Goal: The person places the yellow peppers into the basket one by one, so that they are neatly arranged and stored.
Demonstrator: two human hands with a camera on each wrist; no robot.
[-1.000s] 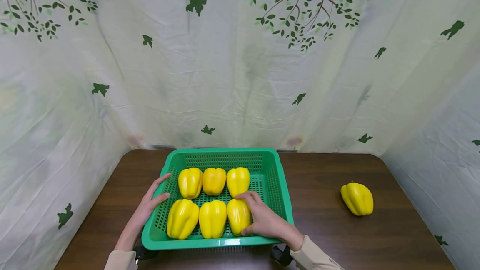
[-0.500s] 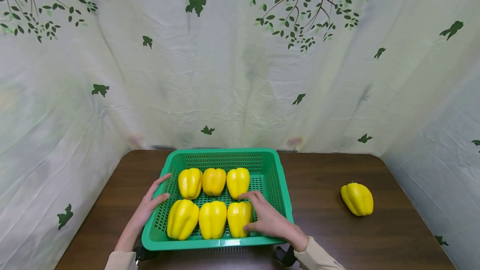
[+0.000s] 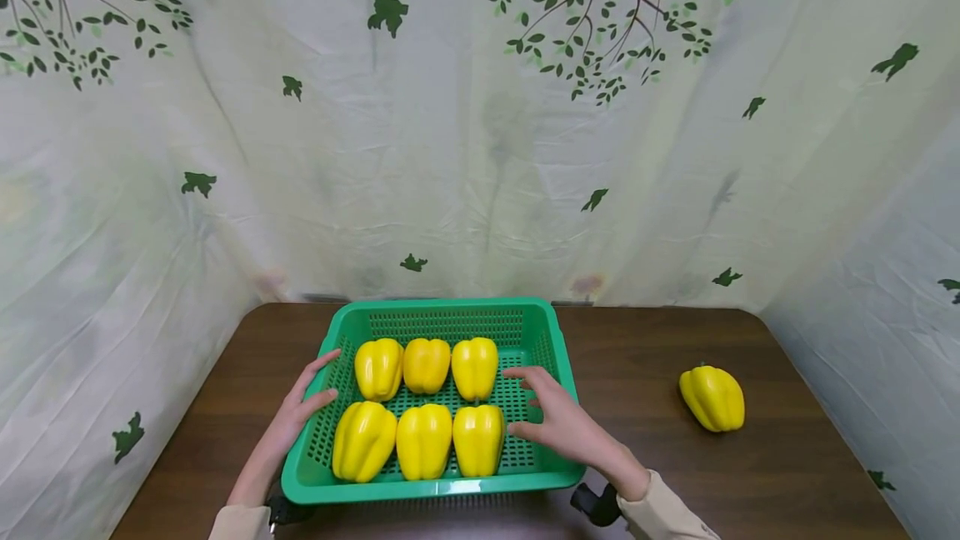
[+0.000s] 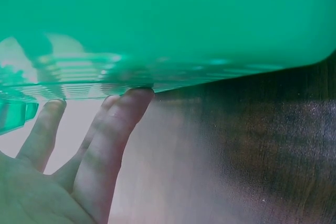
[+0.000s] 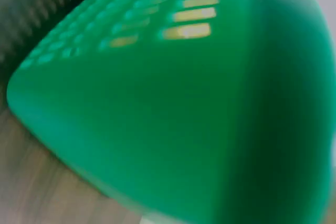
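Note:
In the head view, a green plastic basket (image 3: 562, 432) holds several yellow bell peppers. They lie in two rows, among them a back-right pepper (image 3: 475, 367) and a front-right pepper (image 3: 478, 440). My left hand (image 3: 292, 415) rests at the basket's left side, thumb and one finger reaching over the rim. Seen from the left wrist, its extended fingers (image 4: 118, 124) touch the basket's outer wall. My right hand (image 3: 558, 419) hovers over the basket's right part, fingers spread, just right of the front-right pepper and apart from it. That hand is hidden in the right wrist view, where the blurred basket wall fills the picture.
A single yellow bell pepper (image 3: 712, 398) lies on the brown wooden table (image 3: 645, 340), to the right of the basket. Behind and beside the table hangs a pale curtain (image 3: 480, 148) printed with leaves and branches.
My right hand has let go of the front-right pepper and moved right, away from it. The pepper stays in the basket. My left hand has kept its place at the rim.

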